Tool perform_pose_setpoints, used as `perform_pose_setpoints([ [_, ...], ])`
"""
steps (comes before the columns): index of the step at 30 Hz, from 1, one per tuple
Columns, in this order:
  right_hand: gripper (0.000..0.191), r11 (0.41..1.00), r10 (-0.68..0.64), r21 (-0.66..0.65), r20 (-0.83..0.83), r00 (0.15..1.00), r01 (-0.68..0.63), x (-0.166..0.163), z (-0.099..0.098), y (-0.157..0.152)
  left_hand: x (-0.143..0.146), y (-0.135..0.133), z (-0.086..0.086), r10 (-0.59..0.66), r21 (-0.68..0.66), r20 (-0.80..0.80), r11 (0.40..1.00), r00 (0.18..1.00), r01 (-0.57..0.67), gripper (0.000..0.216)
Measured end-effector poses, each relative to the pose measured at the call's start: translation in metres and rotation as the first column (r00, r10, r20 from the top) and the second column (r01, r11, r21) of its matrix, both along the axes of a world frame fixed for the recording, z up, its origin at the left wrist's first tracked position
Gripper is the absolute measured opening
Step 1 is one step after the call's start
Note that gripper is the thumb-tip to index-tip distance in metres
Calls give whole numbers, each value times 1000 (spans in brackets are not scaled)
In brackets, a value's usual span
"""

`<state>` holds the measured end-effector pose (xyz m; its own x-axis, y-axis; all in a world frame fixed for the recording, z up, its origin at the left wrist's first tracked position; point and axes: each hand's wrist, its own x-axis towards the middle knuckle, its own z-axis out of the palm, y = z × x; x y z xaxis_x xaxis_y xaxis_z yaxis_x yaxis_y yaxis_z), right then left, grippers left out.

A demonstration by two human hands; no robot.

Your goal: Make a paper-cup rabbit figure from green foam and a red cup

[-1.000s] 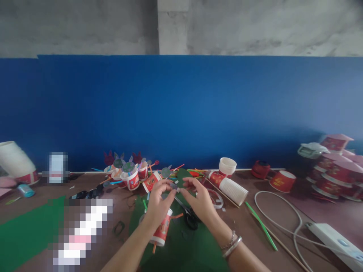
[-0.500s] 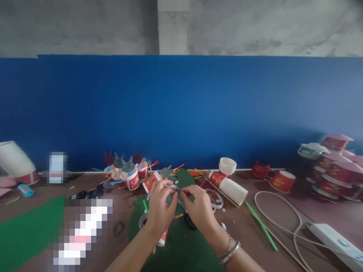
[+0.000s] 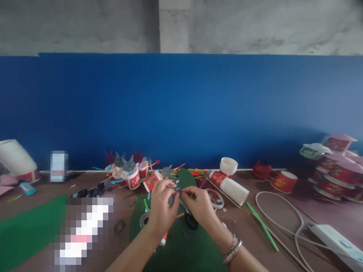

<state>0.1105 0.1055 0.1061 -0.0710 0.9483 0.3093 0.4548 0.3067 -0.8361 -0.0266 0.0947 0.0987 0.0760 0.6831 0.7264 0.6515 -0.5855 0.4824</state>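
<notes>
My left hand [image 3: 162,207] and my right hand [image 3: 199,206] meet fingertip to fingertip over a dark green felt sheet [image 3: 181,241], both pinching a small grey piece [image 3: 176,187] between them. What the piece is I cannot make out. Under my left wrist lies a red and white paper cup [image 3: 163,238] on its side with an orange stick through it. Black scissors [image 3: 190,219] rest on the felt just below my right hand. Bracelets circle my right wrist.
Decorated red cups with coloured sticks [image 3: 131,174] cluster behind my hands. A stack of white cups [image 3: 233,189] lies on its side to the right, with a green straw [image 3: 261,226], a white cable [image 3: 283,219] and a power strip [image 3: 337,243]. More red cups [image 3: 337,172] pile at far right. Green felt [image 3: 27,230] lies left.
My hands have come together from slightly apart and dropped a little toward me, closing on the small grey piece. My left hand now covers most of the cup.
</notes>
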Motion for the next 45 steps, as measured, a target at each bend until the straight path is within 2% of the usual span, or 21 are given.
perform_pose_setpoints([
  [8,17,1000,-15,-15,-13,1000,15,1,4,-2,-1,1,0,-20,-2,-1,1000,1000,20,11],
  [14,16,999,-38,-23,8,999,39,9,4,5,-9,6,4,-40,-132,71,990,997,49,9],
  [17,18,996,-85,11,178,980,84,19,-1,11,-16,13,5,-60,-182,39,981,997,66,9],
  [20,27,992,-126,64,445,886,109,26,-8,16,-22,19,4,-80,-196,-50,978,996,69,8],
  [22,20,992,-122,98,505,854,83,26,-11,16,-24,20,3,-84,-196,-117,979,990,60,8],
  [26,29,989,51,115,312,949,-91,15,-8,11,-23,18,3,-141,-209,-204,973,969,98,11],
  [28,22,983,122,110,224,967,-149,8,-5,7,-22,17,4,-186,-225,-204,964,961,139,12],
  [32,13,992,75,93,147,986,-89,5,-4,7,-29,23,1,-210,-286,-174,946,962,154,12],
  [34,13,998,38,37,86,996,-42,8,-7,11,-38,31,-4,-115,-356,-176,933,978,46,16],
  [36,15,999,13,-34,36,999,-12,11,-11,15,-48,38,-11,6,-477,-191,873,981,-98,22],
  [37,17,998,8,-59,18,1000,-7,12,-13,18,-52,41,-15,43,-568,-191,810,981,-147,21],
  [38,18,997,5,-75,0,1000,-5,12,-15,20,-55,43,-19,56,-608,-189,777,980,-162,19],
  [42,19,992,14,-124,-94,995,-26,13,-23,26,-56,48,-33,54,-713,-127,689,990,-129,21],
  [45,18,984,17,-171,-176,984,-48,14,-27,28,-49,48,-36,28,-762,-48,645,998,-55,31],
])
